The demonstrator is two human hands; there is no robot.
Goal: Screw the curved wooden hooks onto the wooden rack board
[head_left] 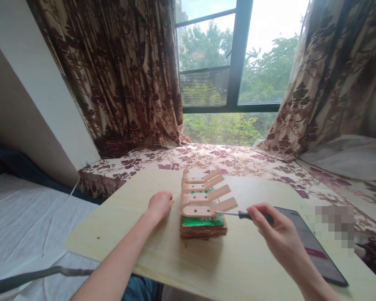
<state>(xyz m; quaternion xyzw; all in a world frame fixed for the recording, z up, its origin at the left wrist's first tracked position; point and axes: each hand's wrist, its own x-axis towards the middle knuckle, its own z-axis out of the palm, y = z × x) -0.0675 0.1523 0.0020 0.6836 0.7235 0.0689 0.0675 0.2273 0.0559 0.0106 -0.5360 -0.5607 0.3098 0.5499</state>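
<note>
My right hand is closed round the dark handle of a screwdriver. Its thin shaft points left, and the tip meets or overlaps the right end of the nearest pale wooden hook piece. Several such bent pieces with dark holes stand in a row, their arms slanting up to the right. Under them lies a brown block with a green printed wrapper. Left of the block, my left hand rests low over the table, fingers curled shut; a tiny dark speck shows at the fingertips, too small to name.
The pale wood table has rounded corners. A dark tablet lies on it by my right forearm. Beyond are a flower-patterned sill cover, curtains and a window. A bed with white cloth stands at left.
</note>
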